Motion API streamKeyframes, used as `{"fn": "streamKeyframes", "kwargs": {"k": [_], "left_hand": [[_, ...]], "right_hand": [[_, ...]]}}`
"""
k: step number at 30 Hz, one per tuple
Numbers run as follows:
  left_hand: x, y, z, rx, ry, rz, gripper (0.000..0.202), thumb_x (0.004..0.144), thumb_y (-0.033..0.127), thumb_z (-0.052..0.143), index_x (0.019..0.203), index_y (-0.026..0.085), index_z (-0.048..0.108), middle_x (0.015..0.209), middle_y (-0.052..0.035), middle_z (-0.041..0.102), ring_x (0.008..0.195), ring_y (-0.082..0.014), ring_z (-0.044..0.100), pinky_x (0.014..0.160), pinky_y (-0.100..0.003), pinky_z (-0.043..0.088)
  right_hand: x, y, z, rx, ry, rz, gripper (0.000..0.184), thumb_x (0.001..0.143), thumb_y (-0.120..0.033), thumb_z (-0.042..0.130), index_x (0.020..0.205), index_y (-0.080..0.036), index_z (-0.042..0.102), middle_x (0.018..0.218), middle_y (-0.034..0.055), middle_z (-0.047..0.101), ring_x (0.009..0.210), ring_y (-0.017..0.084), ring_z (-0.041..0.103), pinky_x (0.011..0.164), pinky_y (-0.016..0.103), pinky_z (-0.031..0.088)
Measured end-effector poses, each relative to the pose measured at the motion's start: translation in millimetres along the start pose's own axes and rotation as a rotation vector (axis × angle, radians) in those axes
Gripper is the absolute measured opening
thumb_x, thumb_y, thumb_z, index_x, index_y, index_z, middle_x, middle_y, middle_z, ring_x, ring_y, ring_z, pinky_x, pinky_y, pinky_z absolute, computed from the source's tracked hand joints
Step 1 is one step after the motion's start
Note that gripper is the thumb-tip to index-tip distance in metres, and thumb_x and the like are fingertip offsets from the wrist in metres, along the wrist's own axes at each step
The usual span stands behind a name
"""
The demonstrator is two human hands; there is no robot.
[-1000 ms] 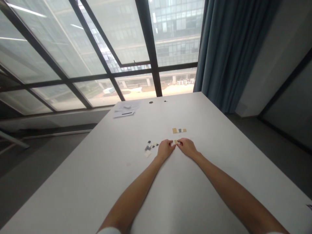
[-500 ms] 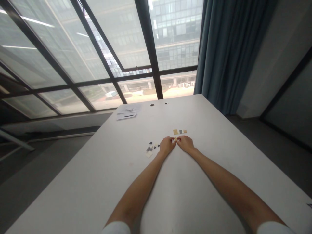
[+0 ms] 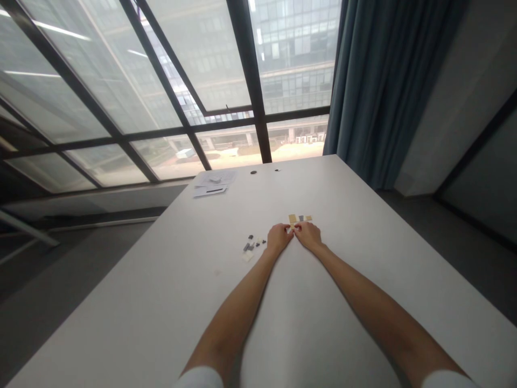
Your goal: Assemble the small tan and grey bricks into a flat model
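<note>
My left hand point(image 3: 279, 237) and my right hand point(image 3: 307, 235) meet fingertip to fingertip at the middle of the white table. Between them they pinch a small yellow piece point(image 3: 293, 227), largely covered by the fingers. Just beyond it lies a short row of flat pieces: a tan square piece point(image 3: 292, 218), a grey piece point(image 3: 301, 218) and a smaller tan piece point(image 3: 308, 217). The held piece is close to the row's left end; whether they touch I cannot tell. Left of my left hand, loose grey pieces point(image 3: 246, 247), small black pieces point(image 3: 257, 244) and a cream piece point(image 3: 247, 257) are scattered.
White papers point(image 3: 214, 184) with a dark strip lie at the table's far left corner. Two small dark round items, one a disc point(image 3: 253, 172), sit near the far edge. Windows stand behind the white table point(image 3: 169, 291), and a blue curtain point(image 3: 371, 97) hangs at the right.
Both hands have moved slightly away from me, bringing the yellow piece closer to the row of flat pieces. The camera view has shifted a little.
</note>
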State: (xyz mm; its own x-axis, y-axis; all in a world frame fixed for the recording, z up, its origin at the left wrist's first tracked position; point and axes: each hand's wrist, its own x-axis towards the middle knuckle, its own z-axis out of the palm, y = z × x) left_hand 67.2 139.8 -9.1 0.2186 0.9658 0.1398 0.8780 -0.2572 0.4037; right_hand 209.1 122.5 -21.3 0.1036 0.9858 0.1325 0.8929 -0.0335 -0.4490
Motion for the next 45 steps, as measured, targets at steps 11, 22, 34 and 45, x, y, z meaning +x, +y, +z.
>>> {"fn": "streamKeyframes", "kwargs": {"k": [11,22,34,45], "left_hand": [[-0.9,2.9,-2.9,-0.029,0.001,-0.022,0.033,0.086,0.042,0.059,0.108,0.025,0.077,0.09,-0.0075,0.074,0.083,-0.0193,0.065,0.074,-0.026,0.044],[-1.8,1.9,-1.1,-0.065,0.004,-0.022,0.037,0.086,0.041,0.06,0.111,0.018,0.076,0.087,-0.0088,0.074,0.081,-0.0197,0.064,0.076,-0.027,0.045],[-38.3,-28.0,-31.2,-0.129,-0.014,0.11,0.035,0.083,0.028,0.063,0.114,0.017,0.073,0.083,-0.0027,0.071,0.077,-0.015,0.061,0.079,-0.025,0.046],[-56.5,-133.5,-128.1,0.043,-0.271,0.1,0.042,0.076,0.031,0.07,0.118,0.027,0.072,0.101,-0.0015,0.072,0.087,-0.017,0.063,0.078,-0.022,0.046]], "right_hand": [[0.9,3.4,2.4,0.024,0.012,-0.004,0.028,0.092,-0.04,0.056,0.113,-0.028,0.072,0.107,0.0052,0.075,0.099,0.022,0.069,0.084,0.03,0.048],[-3.4,2.3,-1.5,0.039,0.009,-0.004,0.027,0.094,-0.038,0.057,0.112,-0.025,0.073,0.108,0.0071,0.075,0.1,0.021,0.068,0.083,0.027,0.047],[-28.1,12.0,-7.9,0.072,0.01,-0.045,0.027,0.091,-0.026,0.057,0.11,-0.019,0.075,0.102,0.0082,0.077,0.096,0.021,0.069,0.082,0.027,0.046],[-37.5,16.3,-2.9,0.056,0.042,-0.096,0.028,0.092,-0.026,0.053,0.107,-0.02,0.075,0.105,0.0083,0.076,0.094,0.022,0.069,0.08,0.027,0.045]]}}
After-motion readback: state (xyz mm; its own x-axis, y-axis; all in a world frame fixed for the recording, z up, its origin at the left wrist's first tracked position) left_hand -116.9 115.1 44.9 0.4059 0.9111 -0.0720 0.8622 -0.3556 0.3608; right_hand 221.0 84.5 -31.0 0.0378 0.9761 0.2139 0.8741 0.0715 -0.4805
